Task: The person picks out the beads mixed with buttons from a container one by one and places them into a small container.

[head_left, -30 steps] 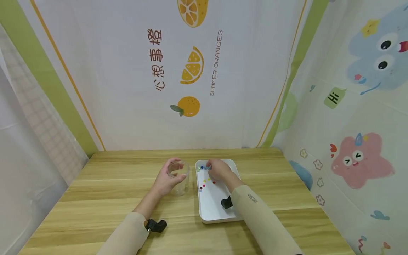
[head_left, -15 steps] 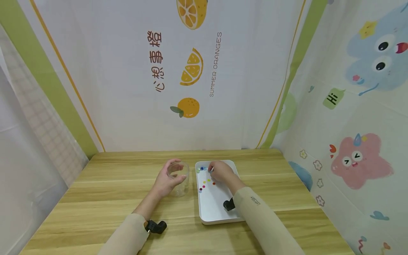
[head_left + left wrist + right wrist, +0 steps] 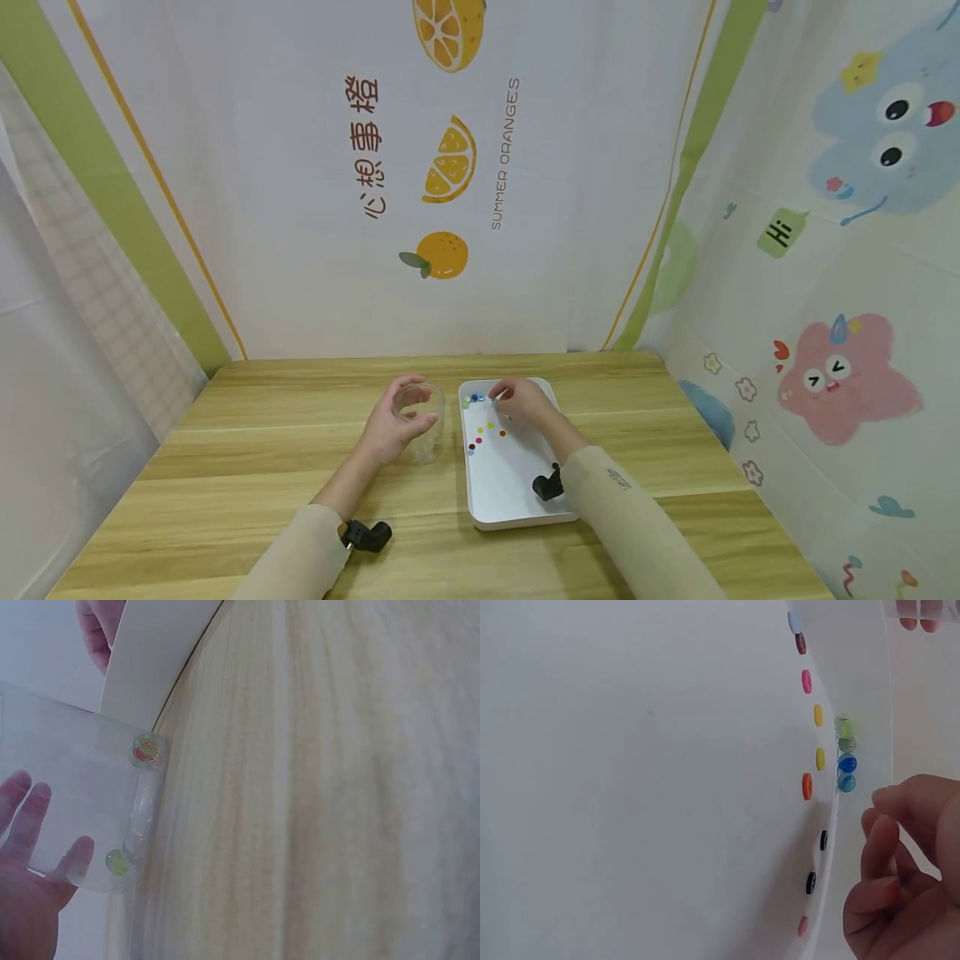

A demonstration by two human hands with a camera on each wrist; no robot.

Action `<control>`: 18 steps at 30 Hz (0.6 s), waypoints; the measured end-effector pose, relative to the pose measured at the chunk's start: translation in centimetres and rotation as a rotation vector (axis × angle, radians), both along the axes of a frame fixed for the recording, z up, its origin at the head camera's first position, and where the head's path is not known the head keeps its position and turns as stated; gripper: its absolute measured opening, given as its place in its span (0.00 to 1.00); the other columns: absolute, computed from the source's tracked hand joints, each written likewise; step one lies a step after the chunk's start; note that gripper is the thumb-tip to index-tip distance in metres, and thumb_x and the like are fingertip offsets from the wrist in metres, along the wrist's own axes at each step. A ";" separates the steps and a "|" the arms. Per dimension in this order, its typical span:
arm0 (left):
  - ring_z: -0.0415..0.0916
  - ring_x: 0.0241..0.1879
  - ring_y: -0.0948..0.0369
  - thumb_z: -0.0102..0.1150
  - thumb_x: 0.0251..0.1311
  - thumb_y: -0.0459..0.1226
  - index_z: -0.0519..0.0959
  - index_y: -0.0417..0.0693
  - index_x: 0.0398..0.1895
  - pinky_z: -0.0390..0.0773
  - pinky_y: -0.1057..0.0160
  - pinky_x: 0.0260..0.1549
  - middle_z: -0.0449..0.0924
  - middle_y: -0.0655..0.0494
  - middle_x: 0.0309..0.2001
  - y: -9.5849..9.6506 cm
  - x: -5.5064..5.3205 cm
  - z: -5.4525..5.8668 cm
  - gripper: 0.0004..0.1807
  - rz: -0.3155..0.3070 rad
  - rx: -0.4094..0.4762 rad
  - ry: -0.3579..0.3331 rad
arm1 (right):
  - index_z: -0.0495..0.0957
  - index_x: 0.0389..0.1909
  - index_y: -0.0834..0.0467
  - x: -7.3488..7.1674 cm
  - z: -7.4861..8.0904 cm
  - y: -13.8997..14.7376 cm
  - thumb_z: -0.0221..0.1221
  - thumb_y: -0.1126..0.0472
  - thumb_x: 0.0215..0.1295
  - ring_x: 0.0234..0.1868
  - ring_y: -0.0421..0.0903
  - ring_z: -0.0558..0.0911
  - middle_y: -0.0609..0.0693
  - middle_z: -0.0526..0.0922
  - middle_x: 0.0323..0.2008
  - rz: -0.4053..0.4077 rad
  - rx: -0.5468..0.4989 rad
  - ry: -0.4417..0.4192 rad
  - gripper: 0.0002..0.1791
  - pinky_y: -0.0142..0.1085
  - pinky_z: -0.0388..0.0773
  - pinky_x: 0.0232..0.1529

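Observation:
My left hand [image 3: 397, 423] grips a clear plastic cup [image 3: 424, 442] near its rim, thumb on the near side, just left of a white tray [image 3: 504, 492]. In the left wrist view, a marble with red and yellow swirls [image 3: 145, 750] and a yellow-green marble [image 3: 117, 862] lie at the cup's bottom. My right hand [image 3: 525, 403] is over the tray's far end, thumb and forefinger brought together on a small pale-bluish marble [image 3: 493, 402], mostly covered by the fingers. Beside it, several green and blue marbles [image 3: 847, 763] line the tray's far wall.
Several buttons lie scattered in the tray, among them an orange button [image 3: 807, 786], a pink button [image 3: 806, 681] and a black button [image 3: 811, 883]. The tray rests on a wood-grain table [image 3: 225, 467]. Printed curtains [image 3: 300, 250] hang behind the table.
My right hand has drawn slightly back from the row of marbles along the tray's far wall, its forearm shifting right. My left hand and the cup have stayed nearly still.

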State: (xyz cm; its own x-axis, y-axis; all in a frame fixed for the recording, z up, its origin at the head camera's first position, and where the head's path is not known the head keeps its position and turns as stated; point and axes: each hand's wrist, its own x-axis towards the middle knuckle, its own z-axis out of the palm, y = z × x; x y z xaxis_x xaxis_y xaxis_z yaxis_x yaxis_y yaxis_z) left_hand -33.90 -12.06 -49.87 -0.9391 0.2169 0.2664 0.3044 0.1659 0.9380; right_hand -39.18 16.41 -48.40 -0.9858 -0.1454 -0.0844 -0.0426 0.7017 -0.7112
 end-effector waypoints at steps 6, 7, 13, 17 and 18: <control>0.74 0.74 0.40 0.73 0.67 0.33 0.66 0.44 0.77 0.73 0.34 0.73 0.80 0.36 0.71 0.1 0.1 0.1 0.38 -0.001 0.002 -0.001 | 0.87 0.55 0.53 0.4 0.4 0.3 0.65 0.62 0.75 0.34 0.47 0.82 0.51 0.87 0.42 -0.019 -0.122 -0.003 0.12 0.35 0.79 0.33; 0.74 0.74 0.40 0.73 0.67 0.33 0.66 0.44 0.77 0.73 0.34 0.73 0.80 0.36 0.71 0.1 0.1 0.1 0.38 -0.002 0.002 -0.001 | 0.87 0.56 0.53 0.5 0.4 0.4 0.65 0.62 0.75 0.34 0.47 0.82 0.51 0.87 0.42 -0.017 -0.131 0.001 0.12 0.35 0.78 0.33; 0.74 0.73 0.40 0.72 0.67 0.34 0.66 0.42 0.77 0.73 0.34 0.73 0.79 0.35 0.71 0.0 0.1 0.1 0.38 -0.001 0.000 0.000 | 0.87 0.55 0.50 0.5 0.4 0.7 0.66 0.61 0.75 0.33 0.46 0.82 0.50 0.86 0.41 -0.002 -0.181 0.010 0.11 0.35 0.76 0.31; 0.75 0.73 0.41 0.72 0.67 0.34 0.66 0.43 0.77 0.73 0.34 0.73 0.79 0.35 0.71 0.1 0.2 0.2 0.37 0.001 0.000 -0.003 | 0.87 0.58 0.52 0.6 0.5 0.9 0.66 0.59 0.76 0.34 0.48 0.81 0.50 0.86 0.42 0.025 -0.258 0.001 0.13 0.36 0.78 0.33; 0.75 0.73 0.41 0.73 0.67 0.34 0.66 0.44 0.77 0.73 0.34 0.73 0.80 0.35 0.71 0.1 0.2 0.2 0.37 0.002 0.001 -0.005 | 0.86 0.59 0.53 0.7 0.6 0.9 0.66 0.59 0.77 0.35 0.48 0.81 0.50 0.86 0.43 0.032 -0.284 -0.002 0.14 0.36 0.78 0.34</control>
State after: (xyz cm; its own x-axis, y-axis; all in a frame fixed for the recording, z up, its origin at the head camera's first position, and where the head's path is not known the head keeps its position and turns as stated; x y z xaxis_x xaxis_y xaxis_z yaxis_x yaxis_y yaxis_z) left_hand -33.73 -11.98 -49.70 -0.9408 0.2146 0.2623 0.2997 0.1657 0.9395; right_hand -38.47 17.30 -47.77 -0.9802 -0.1945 -0.0373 -0.0603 0.4727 -0.8792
